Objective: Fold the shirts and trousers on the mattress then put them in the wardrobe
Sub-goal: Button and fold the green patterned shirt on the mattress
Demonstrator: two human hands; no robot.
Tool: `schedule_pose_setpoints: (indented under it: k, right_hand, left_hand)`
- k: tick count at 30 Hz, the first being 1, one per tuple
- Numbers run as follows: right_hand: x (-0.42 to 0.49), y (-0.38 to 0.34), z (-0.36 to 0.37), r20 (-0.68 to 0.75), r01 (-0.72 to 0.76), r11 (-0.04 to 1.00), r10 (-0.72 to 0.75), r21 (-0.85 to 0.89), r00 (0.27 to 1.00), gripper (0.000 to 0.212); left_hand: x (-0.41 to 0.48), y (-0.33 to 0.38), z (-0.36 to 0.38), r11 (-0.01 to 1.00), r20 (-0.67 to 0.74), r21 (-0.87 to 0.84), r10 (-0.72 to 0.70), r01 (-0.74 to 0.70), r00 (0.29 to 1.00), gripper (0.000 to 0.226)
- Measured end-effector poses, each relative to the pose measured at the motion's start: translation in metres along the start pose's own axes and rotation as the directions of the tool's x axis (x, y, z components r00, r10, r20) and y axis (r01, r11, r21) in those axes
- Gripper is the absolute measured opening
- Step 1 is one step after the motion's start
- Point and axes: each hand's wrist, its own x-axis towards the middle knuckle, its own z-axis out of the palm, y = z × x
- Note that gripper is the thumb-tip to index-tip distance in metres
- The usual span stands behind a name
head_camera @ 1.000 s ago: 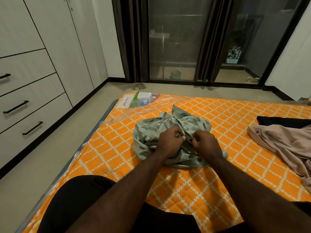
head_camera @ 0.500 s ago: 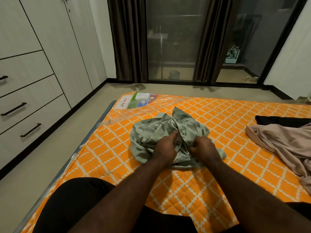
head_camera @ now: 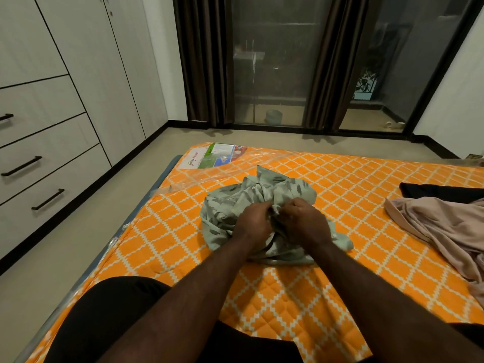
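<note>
Both hands sit close together, the left hand (head_camera: 252, 222) and right hand (head_camera: 301, 221) each pinching fabric at the middle of the crumpled green shirt (head_camera: 225, 208), which lies bunched on the orange mattress (head_camera: 366, 176). It looks light, limp and quick to crease, so I'd take it by the shoulders to spread it flat. A beige garment (head_camera: 445, 231) lies off to the right.

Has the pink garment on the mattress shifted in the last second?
No. The pink garment keeps its place on the orange mattress, its far edge still beside the black garment.
</note>
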Motion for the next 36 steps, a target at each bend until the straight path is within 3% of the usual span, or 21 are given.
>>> schedule_pose_setpoints:
  k: [1,3,5,7,9,12,17,19,23,29,36]
  right_hand:
    - [0.003,-0.002,-0.003,-0.002,0.033,0.999,-0.033,-0.004,0.999,0.018]
    - [0.007,-0.005,-0.007,-0.028,0.081,0.997,-0.08,0.007,0.996,0.014]
    - [0.01,-0.006,-0.011,-0.067,0.063,0.997,-0.06,0.045,0.996,0.024]
    - [0.014,-0.008,-0.014,-0.07,-0.003,0.995,0.01,0.103,0.998,0.024]
    - [0.015,-0.007,-0.014,-0.072,-0.077,0.982,0.091,0.175,0.993,0.005]
    - [0.012,-0.005,-0.011,-0.106,-0.17,0.949,0.204,0.264,0.973,0.014]
    - [0.009,0.002,-0.005,-0.055,-0.282,0.904,0.315,0.322,0.947,0.01]
    - [0.008,0.005,-0.004,-0.045,-0.271,0.904,0.302,0.331,0.952,0.007]
    - [0.007,0.0,-0.011,0.019,-0.208,0.9,0.217,0.383,0.976,0.023]
    - [0.007,-0.005,-0.019,-0.198,-0.047,0.921,0.133,0.387,0.971,0.008]
    - [0.01,-0.015,-0.029,-0.23,0.038,0.973,0.016,0.228,0.973,0.019]
  left_hand:
    - [0.002,-0.003,-0.002,1.0,-0.01,-0.003,-0.01,0.01,1.0,0.041]
    - [0.008,-0.009,-0.006,0.999,-0.027,0.012,-0.035,0.036,0.999,0.061]
    - [0.013,-0.01,-0.012,1.0,-0.07,0.015,-0.022,0.023,0.997,0.076]
    - [0.019,-0.01,-0.014,1.0,-0.124,-0.003,0.01,-0.01,0.992,0.076]
    - [0.021,-0.006,-0.018,0.998,-0.185,-0.021,0.049,-0.054,0.982,0.07]
    - [0.018,0.0,-0.025,0.988,-0.233,-0.029,0.142,-0.153,0.962,0.069]
    - [0.019,0.005,-0.03,0.945,-0.275,-0.008,0.313,-0.327,0.909,0.069]
    - [0.02,0.007,-0.031,0.932,-0.269,-0.031,0.339,-0.36,0.902,0.071]
    - [0.02,0.007,-0.035,0.931,-0.268,-0.075,0.328,-0.359,0.906,0.077]
    - [0.019,0.008,-0.041,0.938,-0.268,-0.105,0.294,-0.331,0.917,0.077]
    - [0.028,-0.009,-0.031,0.979,-0.19,-0.123,0.136,-0.161,0.972,0.089]
